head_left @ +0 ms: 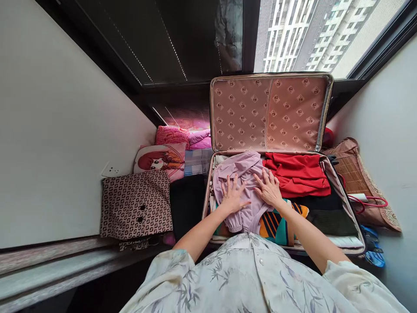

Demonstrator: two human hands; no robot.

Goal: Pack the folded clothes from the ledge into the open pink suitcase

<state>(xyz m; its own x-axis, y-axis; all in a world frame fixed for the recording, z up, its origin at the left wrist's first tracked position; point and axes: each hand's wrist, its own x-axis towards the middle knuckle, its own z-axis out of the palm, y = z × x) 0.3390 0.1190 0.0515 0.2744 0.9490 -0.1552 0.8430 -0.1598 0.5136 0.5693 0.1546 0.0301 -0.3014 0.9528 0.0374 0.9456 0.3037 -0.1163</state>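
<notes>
Currently your left hand (233, 194) and right hand (269, 188) lie flat, fingers spread, pressing the lilac garment (243, 174) inside the open suitcase (342, 191).

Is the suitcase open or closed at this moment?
Open. The suitcase has its lid standing upright, the patterned lining showing, and both hands lie flat on the lilac garment inside.

To your left a patterned brown bag (136, 204) leans against the wall, with a cartoon-face cushion (161, 160) just behind it and pink bedding (182, 135) beyond that. A folded red garment (298, 174) lies in the suitcase's far right corner, a striped cloth (276, 224) nearer you. To your right sits a woven mat (356, 174) with a red cord (369, 202) across it
</notes>
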